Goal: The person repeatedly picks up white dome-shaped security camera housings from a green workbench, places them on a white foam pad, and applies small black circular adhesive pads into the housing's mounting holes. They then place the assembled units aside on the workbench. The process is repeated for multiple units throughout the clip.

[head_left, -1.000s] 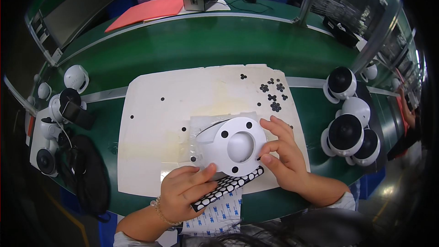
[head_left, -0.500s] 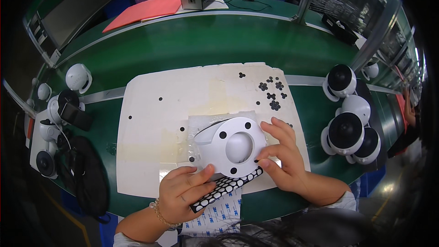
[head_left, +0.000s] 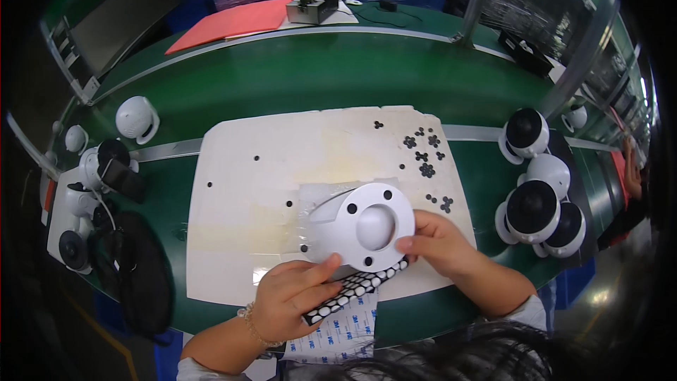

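A white camera housing (head_left: 330,216) lies on a pad of clear bubble wrap (head_left: 302,222), its ring-shaped base facing up toward me. Three round black foot pads (head_left: 351,209) show on the ring around a central hole. My right hand (head_left: 443,245) grips the ring's right edge, thumb on its face and fingers behind; whatever is under the thumb is hidden. Closed around a black strip with white round cut-outs (head_left: 352,289), my left hand (head_left: 296,299) also rests a fingertip against the ring's lower left. Printed backing paper (head_left: 338,331) hangs below the strip.
A white board (head_left: 240,240) lies under the work, with loose black pads (head_left: 427,169) clustered at its upper right. White cameras with black fronts (head_left: 532,206) stand at right; more units (head_left: 137,120) and a black bag (head_left: 144,268) are at left. A metal fixture (head_left: 310,5) sits at the back.
My right thumb has come down onto the ring's right edge, where a black pad was between my fingers. My right fingers have folded in behind the ring. The left hand keeps its hold.
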The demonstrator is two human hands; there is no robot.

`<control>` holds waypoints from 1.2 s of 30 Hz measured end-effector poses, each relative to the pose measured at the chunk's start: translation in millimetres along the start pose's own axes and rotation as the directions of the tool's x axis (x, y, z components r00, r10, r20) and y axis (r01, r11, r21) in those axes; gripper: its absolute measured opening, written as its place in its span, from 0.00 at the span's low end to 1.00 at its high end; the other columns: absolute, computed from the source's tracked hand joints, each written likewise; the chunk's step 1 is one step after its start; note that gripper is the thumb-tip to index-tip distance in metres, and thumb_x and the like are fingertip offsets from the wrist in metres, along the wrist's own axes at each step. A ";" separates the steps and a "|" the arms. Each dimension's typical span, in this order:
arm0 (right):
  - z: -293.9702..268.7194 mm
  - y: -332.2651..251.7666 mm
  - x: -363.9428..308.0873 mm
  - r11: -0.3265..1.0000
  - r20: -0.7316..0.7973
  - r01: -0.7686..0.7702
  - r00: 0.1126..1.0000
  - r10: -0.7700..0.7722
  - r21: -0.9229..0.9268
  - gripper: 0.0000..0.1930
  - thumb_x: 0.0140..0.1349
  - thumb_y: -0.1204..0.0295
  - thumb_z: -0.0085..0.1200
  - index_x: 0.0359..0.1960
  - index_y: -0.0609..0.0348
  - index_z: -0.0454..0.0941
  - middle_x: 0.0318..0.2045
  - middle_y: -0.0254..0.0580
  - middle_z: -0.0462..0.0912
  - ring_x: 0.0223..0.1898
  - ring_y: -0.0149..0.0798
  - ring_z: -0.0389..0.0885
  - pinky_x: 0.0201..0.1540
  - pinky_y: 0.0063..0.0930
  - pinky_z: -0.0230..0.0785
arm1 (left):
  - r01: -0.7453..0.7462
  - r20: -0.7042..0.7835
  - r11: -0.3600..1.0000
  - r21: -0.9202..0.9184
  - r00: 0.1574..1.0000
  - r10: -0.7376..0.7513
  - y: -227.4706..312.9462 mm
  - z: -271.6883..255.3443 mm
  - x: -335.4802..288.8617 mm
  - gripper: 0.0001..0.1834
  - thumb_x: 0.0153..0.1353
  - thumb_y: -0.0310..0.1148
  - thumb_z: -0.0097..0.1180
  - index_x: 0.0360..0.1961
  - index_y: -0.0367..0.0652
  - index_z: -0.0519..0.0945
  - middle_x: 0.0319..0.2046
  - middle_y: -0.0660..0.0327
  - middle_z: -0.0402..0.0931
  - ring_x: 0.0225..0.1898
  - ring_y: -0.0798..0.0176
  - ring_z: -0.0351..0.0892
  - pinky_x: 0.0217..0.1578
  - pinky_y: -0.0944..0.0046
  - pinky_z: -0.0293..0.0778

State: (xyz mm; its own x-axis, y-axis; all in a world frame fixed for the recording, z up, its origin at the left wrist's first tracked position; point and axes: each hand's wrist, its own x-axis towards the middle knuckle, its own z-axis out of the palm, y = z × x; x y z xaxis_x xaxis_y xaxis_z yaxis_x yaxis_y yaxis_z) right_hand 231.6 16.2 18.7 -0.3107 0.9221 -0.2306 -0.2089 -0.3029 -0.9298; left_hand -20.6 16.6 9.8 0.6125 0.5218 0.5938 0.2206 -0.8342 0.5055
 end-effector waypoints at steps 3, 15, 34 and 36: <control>-8.8 -12.3 14.9 0.993 -0.028 0.111 0.994 -0.109 0.052 0.12 0.52 0.68 0.54 0.33 0.63 0.72 0.22 0.32 0.74 0.19 0.21 0.67 0.22 0.14 0.61 | -0.055 0.051 0.996 -0.071 0.997 0.059 -4.7 0.2 -2.4 0.18 0.33 0.24 0.57 0.33 0.38 0.77 0.51 0.55 0.68 0.30 0.58 0.76 0.34 0.64 0.71; -98.9 -23.7 173.8 -0.369 0.188 -0.219 0.570 -0.800 -0.904 0.10 0.53 0.74 0.44 0.35 0.60 0.76 0.31 0.39 0.76 0.35 0.41 0.75 0.35 0.31 0.69 | -0.154 0.101 0.979 -0.131 0.981 0.168 -3.6 4.2 -8.8 0.20 0.36 0.23 0.55 0.37 0.37 0.75 0.50 0.55 0.70 0.34 0.58 0.76 0.34 0.66 0.71; 273.7 17.3 380.7 -0.074 0.544 0.544 0.839 0.017 -0.836 0.19 0.60 0.59 0.40 0.50 0.52 0.70 0.54 0.43 0.66 0.54 0.44 0.65 0.52 0.40 0.59 | -0.229 0.227 0.972 -0.049 0.945 0.235 -7.1 7.2 -29.3 0.09 0.46 0.33 0.47 0.29 0.44 0.73 0.36 0.61 0.70 0.36 0.62 0.68 0.39 0.64 0.64; 291.0 30.8 396.3 -0.125 0.495 0.486 0.867 -0.052 -0.865 0.26 0.61 0.53 0.37 0.56 0.57 0.62 0.61 0.46 0.54 0.62 0.43 0.53 0.58 0.42 0.49 | -0.240 0.277 0.970 -0.039 0.930 0.241 -7.7 -2.1 -31.4 0.08 0.46 0.33 0.47 0.29 0.44 0.73 0.35 0.61 0.70 0.35 0.62 0.68 0.39 0.64 0.64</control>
State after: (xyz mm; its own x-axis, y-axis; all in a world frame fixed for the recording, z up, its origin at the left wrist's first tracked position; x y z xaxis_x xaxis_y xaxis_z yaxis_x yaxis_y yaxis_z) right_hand -167.9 302.2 -18.0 -0.7175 0.6965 -0.0093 0.6771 0.6943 -0.2437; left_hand -43.2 6.9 -11.4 0.8332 0.2347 0.5007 0.0374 -0.9273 0.3725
